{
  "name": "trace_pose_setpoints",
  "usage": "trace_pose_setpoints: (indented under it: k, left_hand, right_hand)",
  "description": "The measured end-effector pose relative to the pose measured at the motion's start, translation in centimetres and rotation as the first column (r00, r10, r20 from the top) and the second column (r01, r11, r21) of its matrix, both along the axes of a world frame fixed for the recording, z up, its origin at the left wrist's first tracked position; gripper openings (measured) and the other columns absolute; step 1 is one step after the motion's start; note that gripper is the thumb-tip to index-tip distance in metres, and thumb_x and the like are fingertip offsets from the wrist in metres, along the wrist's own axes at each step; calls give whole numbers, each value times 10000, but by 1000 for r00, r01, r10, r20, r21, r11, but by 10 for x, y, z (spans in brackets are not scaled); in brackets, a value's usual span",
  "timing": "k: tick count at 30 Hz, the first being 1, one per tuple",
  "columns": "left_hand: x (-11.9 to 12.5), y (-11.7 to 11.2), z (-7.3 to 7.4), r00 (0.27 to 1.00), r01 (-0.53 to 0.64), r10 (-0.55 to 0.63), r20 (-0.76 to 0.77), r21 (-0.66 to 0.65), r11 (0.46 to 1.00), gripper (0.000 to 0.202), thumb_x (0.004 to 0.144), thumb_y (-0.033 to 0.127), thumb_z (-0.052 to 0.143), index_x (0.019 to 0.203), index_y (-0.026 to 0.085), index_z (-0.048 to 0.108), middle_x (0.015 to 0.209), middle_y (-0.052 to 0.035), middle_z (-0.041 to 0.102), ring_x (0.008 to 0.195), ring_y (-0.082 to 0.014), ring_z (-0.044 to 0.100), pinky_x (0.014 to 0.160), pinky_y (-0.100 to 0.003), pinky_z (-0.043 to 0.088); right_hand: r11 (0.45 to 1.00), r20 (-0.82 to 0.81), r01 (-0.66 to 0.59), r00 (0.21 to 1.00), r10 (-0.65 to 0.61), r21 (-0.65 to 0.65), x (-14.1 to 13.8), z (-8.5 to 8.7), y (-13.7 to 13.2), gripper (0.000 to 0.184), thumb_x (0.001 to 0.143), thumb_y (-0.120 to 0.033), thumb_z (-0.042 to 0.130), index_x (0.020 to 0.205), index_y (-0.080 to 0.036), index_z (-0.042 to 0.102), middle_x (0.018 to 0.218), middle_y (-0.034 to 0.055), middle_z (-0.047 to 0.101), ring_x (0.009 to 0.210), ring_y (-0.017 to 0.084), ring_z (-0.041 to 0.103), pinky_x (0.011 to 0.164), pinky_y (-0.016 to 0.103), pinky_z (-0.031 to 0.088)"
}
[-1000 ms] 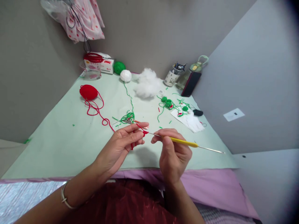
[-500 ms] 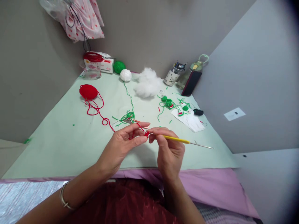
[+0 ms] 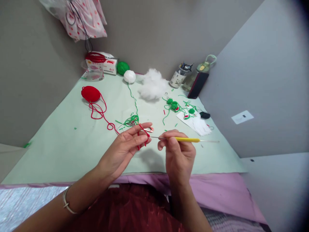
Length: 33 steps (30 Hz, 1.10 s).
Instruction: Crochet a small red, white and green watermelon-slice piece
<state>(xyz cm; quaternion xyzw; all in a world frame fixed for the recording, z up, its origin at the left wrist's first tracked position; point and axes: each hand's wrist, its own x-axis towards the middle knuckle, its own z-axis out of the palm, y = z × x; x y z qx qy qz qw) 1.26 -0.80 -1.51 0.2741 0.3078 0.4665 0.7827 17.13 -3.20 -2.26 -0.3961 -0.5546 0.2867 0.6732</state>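
Note:
My left hand [image 3: 125, 149] pinches a strand of red yarn [image 3: 142, 139] between thumb and fingers, with the yarn looped over the fingers. The strand trails back across the pale green mat [image 3: 60, 145] to a red yarn ball [image 3: 90, 93]. My right hand [image 3: 178, 154] is closed on a crochet hook with a yellow handle [image 3: 187, 140]. The hook's metal tip points left and meets the red yarn at my left fingertips. Both hands hover just above the mat's near edge.
Scissors and green yarn scraps [image 3: 132, 121] lie just beyond my left hand. White stuffing [image 3: 152, 85], a white yarn ball [image 3: 129, 76], a green yarn ball [image 3: 123, 68], small green crocheted pieces [image 3: 174, 106], a jar [image 3: 178, 78], a bottle and a dark phone [image 3: 197, 85] stand further back.
My right hand drew the hook in toward the left fingers, then pulled back to the right and levelled it. The left hand stayed put, holding the red yarn.

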Motion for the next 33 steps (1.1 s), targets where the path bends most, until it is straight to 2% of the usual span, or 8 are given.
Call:
trace_pose_setpoints:
  k: [4,7,14,18,23,28,30,33]
  left_hand:
    - [5,-5,-1,985,-79,100,-138,146,986,424,820,253,892,1225,338,803,796,49,683,925,-129,636,968,-257,455]
    - [5,-6,-3,988,-39,54,-144,107,993,471,815,294,900,1269,333,782,789,41,683,931,-153,640,968,-300,450]
    - [-4,-1,5,991,49,-39,-128,79,996,330,855,286,850,1183,260,824,882,12,727,920,-141,624,971,-279,433]
    - [-7,-1,8,982,-17,48,-183,165,986,299,861,288,839,1158,251,831,865,0,734,905,-172,650,954,-309,468]
    - [-7,-1,8,956,-43,105,-275,222,974,402,811,290,895,1202,243,809,777,24,710,793,-150,641,848,-285,503]
    - [-5,-1,4,993,21,-10,-119,98,995,515,798,288,910,1291,251,767,896,2,735,885,-142,660,875,-257,518]
    - [-5,1,2,996,87,-86,-32,28,996,500,782,310,919,1256,221,786,937,-27,738,917,-154,663,889,-264,531]
    - [-6,3,3,994,111,-110,30,-29,993,387,809,267,887,1183,196,816,973,-44,734,907,-147,658,921,-276,546]
  right_hand:
    - [975,311,127,933,-179,180,-10,-5,-2,265,986,-127,657,1116,-313,794,1009,40,770,874,176,733,757,350,618]
    - [926,342,182,891,-297,331,-14,-10,-3,344,966,-92,678,1189,-331,785,1111,57,794,987,199,741,822,374,628]
    - [990,-106,-116,989,107,-82,0,1,2,155,1032,-254,613,993,-243,763,915,30,795,684,140,688,657,305,607]
    - [998,102,-58,993,55,32,3,7,-6,208,1050,-170,546,1074,-244,739,964,33,799,741,144,718,708,313,617]
    - [936,533,-32,828,-172,351,4,-1,-11,329,967,-53,624,1233,-222,720,1108,95,792,975,199,753,807,330,634]
    - [856,659,-6,641,-394,518,4,-13,-3,391,937,-59,682,1277,-244,733,1120,92,771,1037,215,751,833,321,644]
    - [868,625,39,678,-386,494,3,-11,-2,382,954,-83,672,1262,-298,740,1118,70,761,1004,210,750,804,336,647]
    - [951,446,81,869,-214,299,1,-2,-4,286,1004,-127,601,1184,-290,752,1038,63,770,906,209,740,769,387,641]
